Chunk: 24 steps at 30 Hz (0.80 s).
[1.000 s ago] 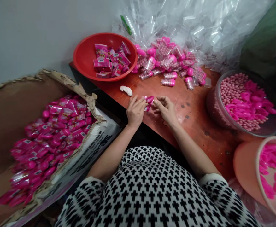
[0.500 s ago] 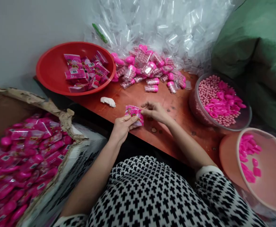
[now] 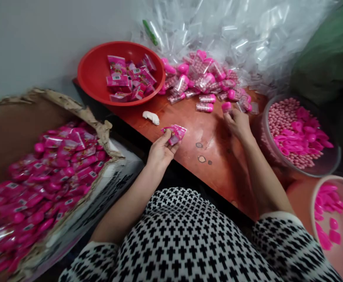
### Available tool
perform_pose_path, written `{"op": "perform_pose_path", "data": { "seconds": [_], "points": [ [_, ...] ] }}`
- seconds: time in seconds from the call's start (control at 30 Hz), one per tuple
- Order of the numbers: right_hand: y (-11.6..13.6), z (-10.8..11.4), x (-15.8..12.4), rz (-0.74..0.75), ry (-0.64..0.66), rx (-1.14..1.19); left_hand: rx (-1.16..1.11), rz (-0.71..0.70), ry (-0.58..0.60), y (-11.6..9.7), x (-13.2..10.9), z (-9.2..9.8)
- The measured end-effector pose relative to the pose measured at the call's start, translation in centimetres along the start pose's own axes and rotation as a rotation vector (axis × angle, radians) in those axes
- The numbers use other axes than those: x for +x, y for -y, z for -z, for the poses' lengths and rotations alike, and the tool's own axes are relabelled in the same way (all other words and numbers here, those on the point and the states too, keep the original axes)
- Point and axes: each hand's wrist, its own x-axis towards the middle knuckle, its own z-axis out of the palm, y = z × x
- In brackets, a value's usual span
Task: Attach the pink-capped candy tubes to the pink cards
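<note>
My left hand (image 3: 163,150) pinches a pink printed packet (image 3: 176,134) between thumb and fingers, above the near edge of the table. Farther out on the right, my right hand (image 3: 238,124) has its fingers closed around a small clear bottle with a pink cap (image 3: 226,107); most of that bottle is hidden by the hand. Just beyond it lies a heap of similar bottles (image 3: 200,82) filled with pink beads. Two of them lie side by side on the table, left of my right hand.
A red bowl (image 3: 86,78) of packets stands at the back left. A torn cardboard box (image 3: 100,129) holds many pink packages. On the right are a clear tub (image 3: 265,121) of beads and pink pieces and a pink basin (image 3: 294,196). White scrap (image 3: 151,117) lies on the table (image 3: 218,164).
My right hand has left the packet and moved outward to the right, closing on a bottle at the heap's edge. My left hand still holds the packet. The view has shifted left.
</note>
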Motion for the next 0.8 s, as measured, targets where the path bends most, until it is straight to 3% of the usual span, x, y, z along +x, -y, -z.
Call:
{"op": "perform_pose_path", "data": {
  "seconds": [0.13, 0.2, 0.3, 0.57, 0.73, 0.8],
  "points": [
    [4.0, -1.5, -8.0, -0.006, 0.304, 0.762, -0.114, 0.017, -0.046, 0.1, 0.2, -0.2],
    [6.0, -2.6, -11.6, -0.033, 0.382, 0.891, -0.147, 0.022, -0.047, 0.3, 0.1, -0.4],
    [7.9, -4.1, -14.6, -0.016, 0.397, 0.863, -0.176, 0.025, -0.019, 0.6, -0.2, -0.6],
    [8.3, -6.0, -14.7, -0.024, 0.343, 0.858, -0.110, -0.031, 0.116, 1.0, -1.0, -0.8],
    [8.3, -6.2, -14.5, -0.062, 0.465, 1.020, 0.069, -0.119, 0.223, 0.9, -1.5, -0.7],
    [8.2, -6.4, -14.5, -0.061, 0.449, 1.026, 0.113, -0.155, 0.274, 0.8, -1.6, -0.6]
  ]
}}
